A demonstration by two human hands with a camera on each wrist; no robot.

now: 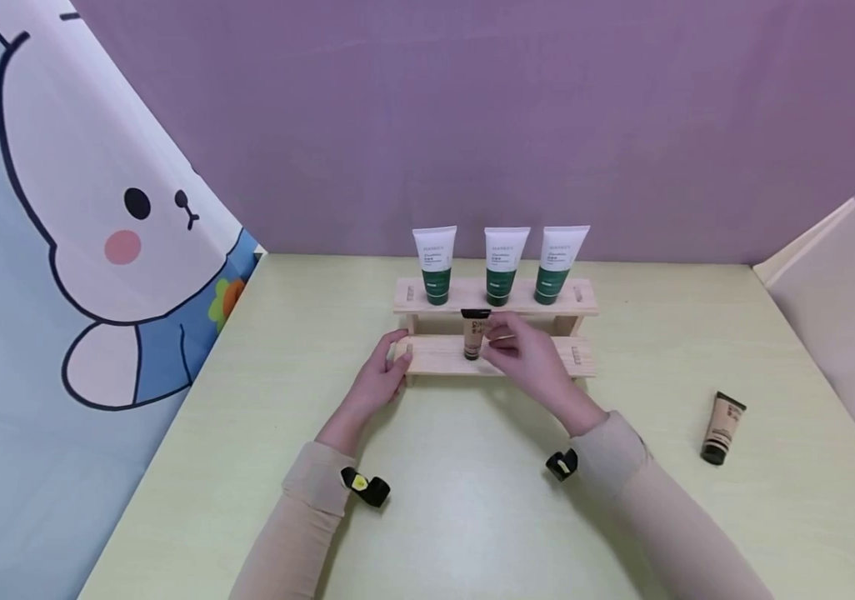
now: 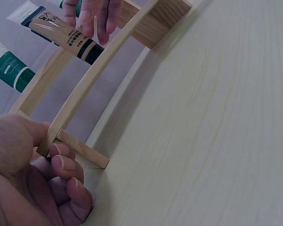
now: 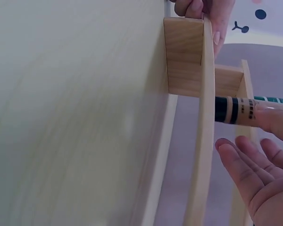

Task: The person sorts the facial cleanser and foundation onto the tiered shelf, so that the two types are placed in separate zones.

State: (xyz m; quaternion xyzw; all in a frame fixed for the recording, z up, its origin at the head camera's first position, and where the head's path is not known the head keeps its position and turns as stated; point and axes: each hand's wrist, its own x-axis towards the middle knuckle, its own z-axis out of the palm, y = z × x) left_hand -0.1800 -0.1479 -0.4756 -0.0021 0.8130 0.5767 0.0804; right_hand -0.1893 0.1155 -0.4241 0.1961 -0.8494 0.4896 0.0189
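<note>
A two-tier wooden rack (image 1: 435, 358) stands on the table. My left hand (image 1: 378, 379) grips the left end of its lower shelf, with the thumb on top and fingers curled beneath. A beige tube (image 1: 473, 335) with a black cap stands cap-down on that shelf, near the middle. Just right of it is my right hand (image 1: 532, 358). In the right wrist view, one digit touches or overlaps the tube (image 3: 245, 110), while the other fingers (image 3: 247, 174) are extended and apart from it.
Along the upper shelf stand three white-and-green tubes, a left one (image 1: 436, 262), a middle one (image 1: 504, 262) and a right one (image 1: 559, 262). Another beige tube (image 1: 723, 428) lies on the table to the right. A purple cloth (image 1: 472, 125) hangs behind the table.
</note>
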